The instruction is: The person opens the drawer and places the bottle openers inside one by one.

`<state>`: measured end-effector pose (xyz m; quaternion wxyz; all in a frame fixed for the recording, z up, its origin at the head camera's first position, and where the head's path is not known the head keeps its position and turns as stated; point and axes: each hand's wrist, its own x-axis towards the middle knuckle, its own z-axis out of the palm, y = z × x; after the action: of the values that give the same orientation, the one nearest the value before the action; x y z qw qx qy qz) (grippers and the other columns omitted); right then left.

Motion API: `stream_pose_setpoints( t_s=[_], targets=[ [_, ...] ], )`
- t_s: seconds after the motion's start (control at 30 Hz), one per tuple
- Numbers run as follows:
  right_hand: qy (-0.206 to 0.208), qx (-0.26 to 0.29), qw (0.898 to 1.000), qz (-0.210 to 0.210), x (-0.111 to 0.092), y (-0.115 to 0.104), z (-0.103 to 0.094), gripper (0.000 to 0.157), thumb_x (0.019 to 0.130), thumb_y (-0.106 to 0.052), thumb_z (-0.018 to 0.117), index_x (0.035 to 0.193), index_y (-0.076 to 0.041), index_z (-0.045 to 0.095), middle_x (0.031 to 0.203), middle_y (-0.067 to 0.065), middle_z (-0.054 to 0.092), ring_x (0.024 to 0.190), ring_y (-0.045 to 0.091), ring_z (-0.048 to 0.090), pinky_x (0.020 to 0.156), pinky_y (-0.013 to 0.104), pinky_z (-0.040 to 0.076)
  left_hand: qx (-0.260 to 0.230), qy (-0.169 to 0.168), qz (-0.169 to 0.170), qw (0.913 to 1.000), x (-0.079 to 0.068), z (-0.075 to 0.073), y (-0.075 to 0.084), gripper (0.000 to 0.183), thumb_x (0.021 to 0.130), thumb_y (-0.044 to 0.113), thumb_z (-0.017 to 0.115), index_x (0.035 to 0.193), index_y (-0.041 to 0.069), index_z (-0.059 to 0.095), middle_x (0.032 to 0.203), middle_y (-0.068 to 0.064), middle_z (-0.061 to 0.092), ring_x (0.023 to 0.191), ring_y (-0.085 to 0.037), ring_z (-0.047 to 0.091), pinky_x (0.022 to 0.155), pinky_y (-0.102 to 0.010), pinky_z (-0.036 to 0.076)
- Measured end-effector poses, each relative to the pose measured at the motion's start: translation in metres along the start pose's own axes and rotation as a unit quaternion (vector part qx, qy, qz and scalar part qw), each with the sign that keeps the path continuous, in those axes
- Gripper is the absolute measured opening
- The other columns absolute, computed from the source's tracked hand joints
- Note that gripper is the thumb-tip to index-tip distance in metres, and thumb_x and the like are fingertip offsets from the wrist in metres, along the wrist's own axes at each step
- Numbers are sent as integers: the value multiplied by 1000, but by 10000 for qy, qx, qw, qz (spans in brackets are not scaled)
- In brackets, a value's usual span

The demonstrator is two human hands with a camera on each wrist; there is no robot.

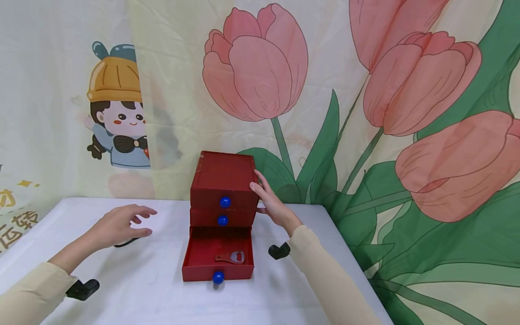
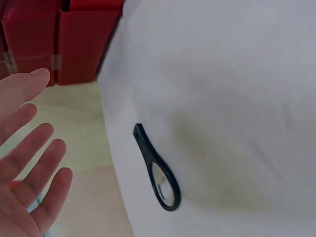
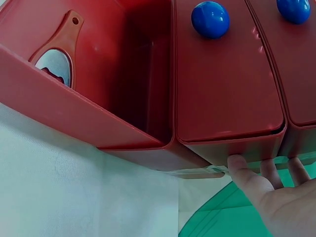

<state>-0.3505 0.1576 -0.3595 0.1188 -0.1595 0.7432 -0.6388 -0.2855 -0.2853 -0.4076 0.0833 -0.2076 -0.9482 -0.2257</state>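
Note:
A small red drawer cabinet (image 1: 227,171) with blue round knobs stands on the table. Its bottom drawer (image 1: 199,253) is pulled out, and a bottle opener (image 1: 223,258) with a brown handle lies inside. The two upper drawers are closed. My right hand (image 1: 276,205) touches the cabinet's right side with extended fingers (image 3: 242,170). To the left of the cabinet, my left hand (image 1: 118,225) hovers with spread fingers and holds nothing. A black-rimmed magnifying glass (image 2: 145,145) lies on the table near it, mostly hidden behind that hand in the head view.
The table (image 1: 154,289) has a white cover. Behind it hangs a cloth (image 1: 174,90) printed with pink tulips and a cartoon figure. Black devices, one (image 1: 83,290) at the left wrist and one (image 1: 279,251) at the right, stick out from the sleeves.

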Motion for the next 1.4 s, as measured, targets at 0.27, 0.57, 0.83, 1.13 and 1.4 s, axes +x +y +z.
stream_pose_setpoints(
  t_s=[0.27, 0.57, 0.83, 1.13, 1.4],
  targets=[
    [5, -18, 10000, -12, 1, 1, 0, 71, 106, -56, 53, 165, -52, 13, 171, 3, 25, 153, 35, 34, 115, 69, 41, 187, -37, -229, 9996, -5, 3, -25, 58, 81, 34, 93, 129, 9, 73, 122, -14, 74, 100, -29, 70, 74, -41, 58],
    [30, -28, 10000, -4, 2, 2, 0, 73, 106, -55, 54, 166, -52, 13, 171, 4, 25, 154, 36, 33, 115, 70, 41, 211, -231, -413, 9987, -7, 9, -53, 59, 83, 31, 92, 131, 6, 70, 120, -20, 73, 100, -34, 69, 75, -49, 59],
    [44, -49, 10000, 20, 1, 2, 0, 72, 106, -55, 54, 165, -53, 12, 171, 3, 27, 155, 35, 32, 115, 70, 41, 222, -516, -596, 9966, -9, 14, -68, 62, 82, 28, 91, 134, 5, 68, 120, -22, 71, 103, -39, 67, 78, -56, 57],
    [58, -64, 10000, -12, 1, 3, 0, 72, 106, -55, 55, 165, -54, 12, 170, 3, 30, 155, 35, 32, 115, 70, 41, 288, -592, -468, 9967, -13, 20, -72, 60, 79, 23, 92, 131, 5, 69, 115, -20, 72, 104, -41, 67, 83, -62, 56],
    [25, -47, 10000, -7, 1, 3, 0, 72, 107, -55, 53, 165, -54, 11, 171, 3, 29, 156, 35, 30, 115, 71, 40, 299, -708, -481, 9959, -11, 25, -75, 57, 79, 21, 91, 130, 5, 70, 112, -15, 73, 104, -39, 67, 86, -62, 56]
  ],
)
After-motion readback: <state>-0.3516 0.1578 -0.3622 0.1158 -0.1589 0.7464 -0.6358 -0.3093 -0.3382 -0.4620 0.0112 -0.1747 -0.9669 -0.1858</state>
